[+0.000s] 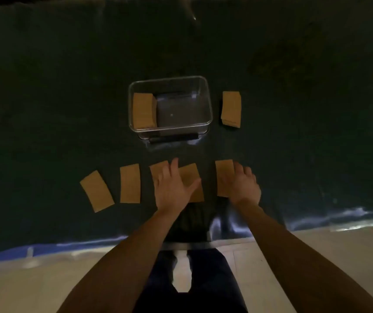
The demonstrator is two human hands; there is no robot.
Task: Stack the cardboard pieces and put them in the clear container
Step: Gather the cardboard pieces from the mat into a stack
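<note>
Several brown cardboard pieces lie in a row on the dark table: a far-left piece [96,190], a second piece [130,183], a third piece [158,170], a fourth piece [192,177] and a right piece [223,175]. My left hand [172,188] lies flat with spread fingers over the third and fourth pieces. Over the right piece's right edge rests my right hand [244,185], fingers curled down on it. The clear container [206,102] stands behind the row, with a cardboard stack [143,110] inside at its left. Another cardboard stack [231,109] sits to the container's right.
A dark cloth [68,86] covers the table, and its front edge [90,243] runs just before my legs. Light floor [22,285] shows below.
</note>
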